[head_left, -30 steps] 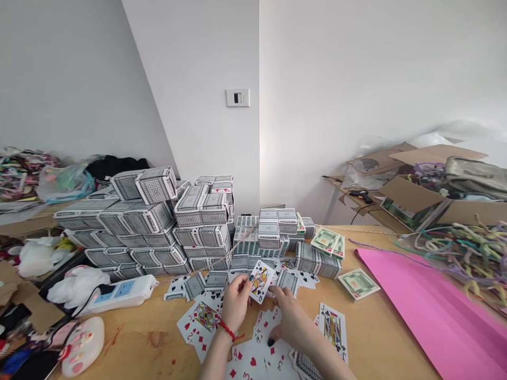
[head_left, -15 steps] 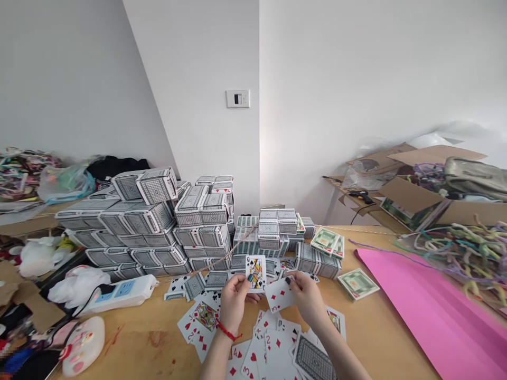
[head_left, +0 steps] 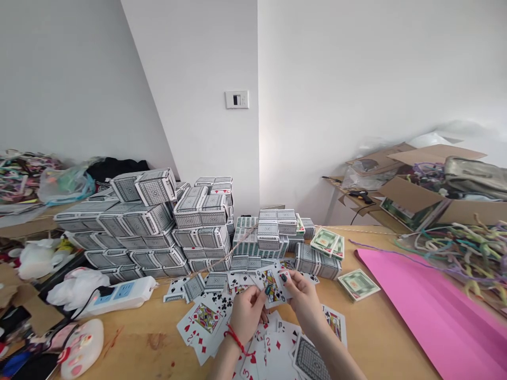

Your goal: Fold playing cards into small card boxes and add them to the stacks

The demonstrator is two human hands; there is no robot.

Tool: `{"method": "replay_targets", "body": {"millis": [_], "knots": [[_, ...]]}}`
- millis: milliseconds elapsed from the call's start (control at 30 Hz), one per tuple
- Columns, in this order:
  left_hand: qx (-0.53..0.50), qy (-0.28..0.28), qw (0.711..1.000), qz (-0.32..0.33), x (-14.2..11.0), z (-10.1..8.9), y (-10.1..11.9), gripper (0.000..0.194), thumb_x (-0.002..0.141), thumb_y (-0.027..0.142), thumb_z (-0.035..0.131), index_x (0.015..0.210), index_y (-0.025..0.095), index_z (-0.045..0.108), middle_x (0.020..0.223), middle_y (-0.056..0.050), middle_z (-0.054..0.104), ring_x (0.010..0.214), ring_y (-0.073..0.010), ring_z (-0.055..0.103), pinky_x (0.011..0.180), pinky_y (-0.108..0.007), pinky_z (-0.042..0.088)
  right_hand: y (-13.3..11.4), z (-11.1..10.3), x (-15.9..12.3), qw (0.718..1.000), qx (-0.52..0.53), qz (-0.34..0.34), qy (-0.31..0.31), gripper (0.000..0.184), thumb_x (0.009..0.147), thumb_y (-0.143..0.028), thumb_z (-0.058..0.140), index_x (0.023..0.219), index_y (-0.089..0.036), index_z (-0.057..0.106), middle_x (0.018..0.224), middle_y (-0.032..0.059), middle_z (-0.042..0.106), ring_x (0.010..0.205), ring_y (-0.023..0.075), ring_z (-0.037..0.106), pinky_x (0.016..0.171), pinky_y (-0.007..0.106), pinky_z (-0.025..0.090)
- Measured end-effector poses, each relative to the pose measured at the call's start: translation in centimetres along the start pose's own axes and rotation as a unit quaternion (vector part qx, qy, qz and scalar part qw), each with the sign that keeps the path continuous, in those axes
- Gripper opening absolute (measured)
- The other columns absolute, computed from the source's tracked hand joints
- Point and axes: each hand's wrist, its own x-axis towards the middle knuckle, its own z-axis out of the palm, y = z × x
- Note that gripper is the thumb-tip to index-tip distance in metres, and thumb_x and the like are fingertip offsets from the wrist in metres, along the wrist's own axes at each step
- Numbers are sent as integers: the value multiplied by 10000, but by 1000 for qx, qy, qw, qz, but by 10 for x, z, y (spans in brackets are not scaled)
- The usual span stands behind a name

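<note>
My left hand (head_left: 246,312) pinches a queen playing card (head_left: 271,284), face up and tilted, with its thumb across the front. Close on the right, my right hand (head_left: 301,296) grips a second card (head_left: 284,278) with red marks, which overlaps the queen's right edge. Most of that second card is hidden by my fingers. Below both hands lie loose face-up cards, among them a two of diamonds (head_left: 276,345) and a jack (head_left: 206,316). A patterned card back (head_left: 311,359) shows under my right forearm.
Stacked blocks of bundled cards (head_left: 137,224) stand at the back left, lower ones (head_left: 273,232) in the middle. Green card boxes (head_left: 358,285) and a pink sheet (head_left: 435,311) lie to the right. A white power strip (head_left: 122,295) and a white mouse-shaped object (head_left: 82,348) are at left.
My right hand, first apart from the queen, picked up a three of diamonds and brought it up against the queen's right side. My left hand moved slightly right with the queen.
</note>
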Motion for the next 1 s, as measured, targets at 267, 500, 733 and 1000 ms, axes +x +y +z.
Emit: {"method": "replay_targets", "body": {"millis": [267,500,733,1000], "knots": [[-24,1,999,-22,3,-2,4,308,686,450,585,586,201,436,465,36,513,385,-124,509,377,-219,407,10,3,2,999,22,-18,-21,356,682,-485,578,874,-189,534,827,67,636,727,237,606,594,306,484],[-137,-3,990,-25,6,-4,7,279,691,437,582,687,196,442,562,65,453,411,-92,468,384,-234,472,16,2,2,1000,-3,-8,-25,376,691,-516,555,856,-178,527,785,69,643,709,240,618,620,326,492],[-135,33,990,-22,8,-6,7,249,676,404,603,709,180,499,610,31,554,491,-133,548,477,-281,507,18,2,0,996,11,29,-79,423,567,-534,673,740,-161,572,671,41,635,586,196,591,571,306,475],[-88,64,992,58,6,-9,9,297,741,310,553,1014,196,565,848,-51,639,782,-186,600,697,-296,485,27,-9,3,997,-53,14,-56,397,625,-554,604,631,-166,523,561,-13,543,521,142,507,493,240,396]]}}
